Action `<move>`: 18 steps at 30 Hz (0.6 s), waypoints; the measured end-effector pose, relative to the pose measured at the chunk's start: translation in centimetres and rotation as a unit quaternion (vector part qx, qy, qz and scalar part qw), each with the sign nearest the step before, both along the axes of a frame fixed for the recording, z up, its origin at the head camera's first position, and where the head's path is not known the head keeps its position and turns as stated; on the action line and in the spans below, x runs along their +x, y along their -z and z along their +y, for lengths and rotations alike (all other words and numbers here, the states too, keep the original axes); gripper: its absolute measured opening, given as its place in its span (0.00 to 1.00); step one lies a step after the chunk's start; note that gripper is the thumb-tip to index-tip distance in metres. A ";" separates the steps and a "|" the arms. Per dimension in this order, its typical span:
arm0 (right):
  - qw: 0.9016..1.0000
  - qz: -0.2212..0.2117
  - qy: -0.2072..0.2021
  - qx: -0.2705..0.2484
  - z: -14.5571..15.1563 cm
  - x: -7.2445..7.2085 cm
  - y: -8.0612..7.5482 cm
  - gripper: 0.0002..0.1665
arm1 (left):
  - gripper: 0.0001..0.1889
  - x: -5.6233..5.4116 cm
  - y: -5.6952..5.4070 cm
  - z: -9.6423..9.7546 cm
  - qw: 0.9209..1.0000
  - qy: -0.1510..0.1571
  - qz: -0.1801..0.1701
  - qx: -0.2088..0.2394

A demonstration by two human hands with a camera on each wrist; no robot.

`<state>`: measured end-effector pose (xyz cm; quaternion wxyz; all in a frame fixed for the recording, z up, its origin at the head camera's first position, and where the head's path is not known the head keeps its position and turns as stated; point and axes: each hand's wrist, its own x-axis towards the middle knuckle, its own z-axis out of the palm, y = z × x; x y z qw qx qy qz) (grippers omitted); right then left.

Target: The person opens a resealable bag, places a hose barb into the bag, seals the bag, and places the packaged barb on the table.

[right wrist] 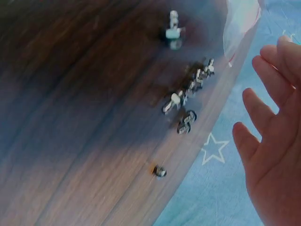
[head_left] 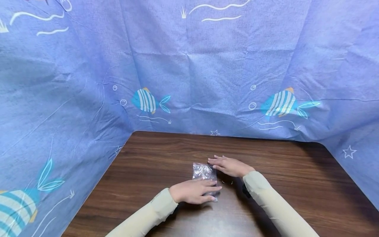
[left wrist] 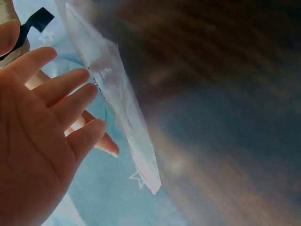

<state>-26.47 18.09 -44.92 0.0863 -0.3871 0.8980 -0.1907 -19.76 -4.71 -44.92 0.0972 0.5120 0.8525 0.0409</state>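
Observation:
A clear plastic zip bag (head_left: pixel 203 170) lies flat on the dark wood table, its surface catching the light. My left hand (head_left: pixel 195 191) is spread over the lower part of the bag with its fingers straight and hides some of it. In the left wrist view the palm of the left hand (left wrist: pixel 42 127) faces the bag (left wrist: pixel 113 89). My right hand (head_left: pixel 231 166) is stretched out at the bag's upper right corner, palm down. Under it, small shiny metal pieces (right wrist: pixel 174 100), like screws or fittings, lie scattered on the wood beside the bag.
The brown wood-grain table (head_left: pixel 165 148) has rounded far corners. Behind and beside it hangs a blue cloth (head_left: pixel 213 75) printed with striped fish and stars. A single metal piece (right wrist: pixel 160 171) lies apart from the others.

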 end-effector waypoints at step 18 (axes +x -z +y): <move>0.998 0.012 0.028 0.052 -0.7 0.7 0.9 0.22 | 0.27 0.1 0.1 -0.5 0.999 -0.019 -0.040 -0.009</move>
